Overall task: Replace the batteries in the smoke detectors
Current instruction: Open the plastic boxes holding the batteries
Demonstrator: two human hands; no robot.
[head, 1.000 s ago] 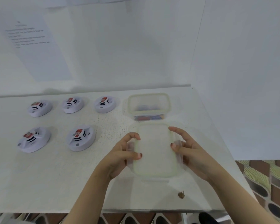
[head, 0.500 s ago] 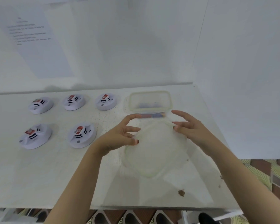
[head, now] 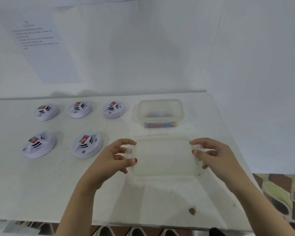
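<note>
A translucent lid (head: 165, 157) is seen lying on the white table (head: 41, 184) at the lower centre of the frame, between the left hand (head: 112, 159) and the right hand (head: 215, 155). Each hand is held at a short end of the lid, with curved, spread fingers at the clear side flaps; whether the flaps are gripped or only touched cannot be told. Just above the lid an open container (head: 160, 100) is placed, and batteries (head: 160, 124) are made out dimly through its cloudy wall; their number cannot be counted. To the left of the hands the smoke detectors are set out: the front-right detector (head: 87, 144) lies near the left hand but apart from it, the front-left detector (head: 39, 144) beyond it, and a back row is formed by the back-left detector (head: 46, 111), the back-middle detector (head: 79, 109) and the back-right detector (head: 114, 109). A red label is carried on each, too small to be read. The printed sheet (head: 46, 48) on the wall at the upper left is blurred. Both forearms are cut off by the lower edge.
</note>
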